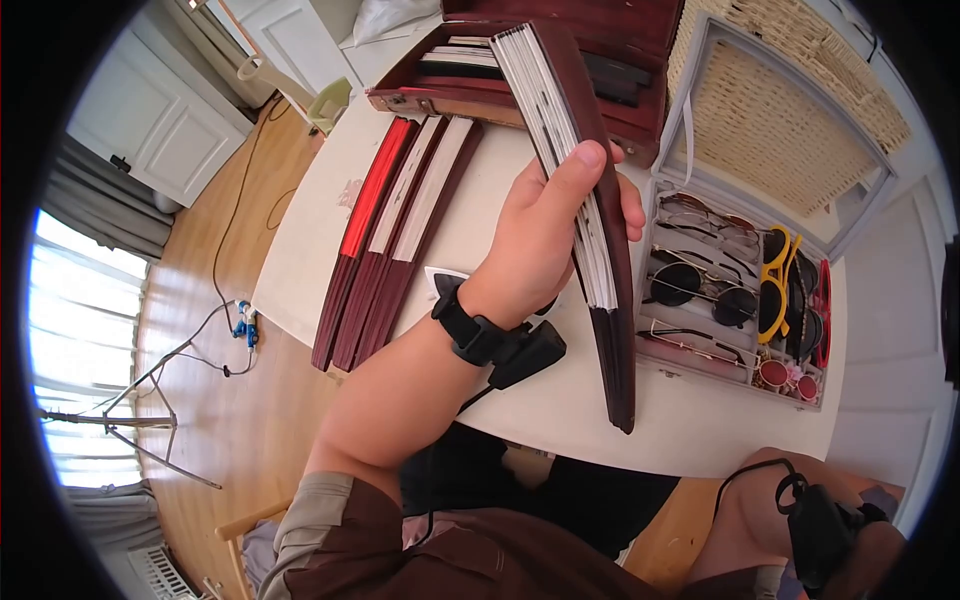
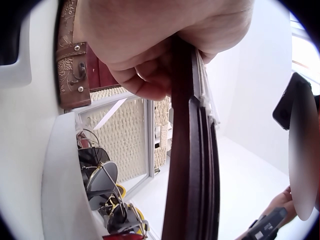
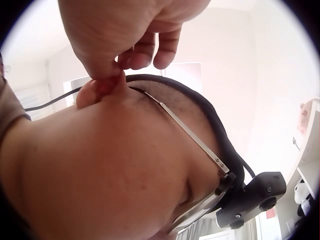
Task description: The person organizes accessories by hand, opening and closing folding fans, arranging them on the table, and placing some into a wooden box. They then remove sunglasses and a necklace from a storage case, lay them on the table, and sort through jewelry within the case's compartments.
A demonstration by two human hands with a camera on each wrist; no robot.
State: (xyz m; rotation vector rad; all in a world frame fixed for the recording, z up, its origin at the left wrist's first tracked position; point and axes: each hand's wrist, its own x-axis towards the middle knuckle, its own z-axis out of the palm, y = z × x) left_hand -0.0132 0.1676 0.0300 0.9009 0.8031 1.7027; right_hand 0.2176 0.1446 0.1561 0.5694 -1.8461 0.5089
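While holding a book (image 1: 620, 262) over the table (image 1: 700, 425), spanning 12 to 5 o'clock, wraps fingers of left hand (image 1: 548, 215) snugly round it. Pinches an ear (image 3: 99, 94) with right hand (image 3: 131, 31). Probably shifting it between open case (image 1: 480, 109) at 12 and three books (image 1: 378, 240) at 10. Likely calls next for lowering steadily, pages pressed together.

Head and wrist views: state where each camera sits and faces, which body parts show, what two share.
Head: on the head, facing forward and down over the table; left hand, both arms.
Left wrist: on that wrist, facing the gripped album; left hand, right arm.
Right wrist: on that wrist, facing the head; right hand, ear.
Shared by head and left wrist: album, sunglasses.
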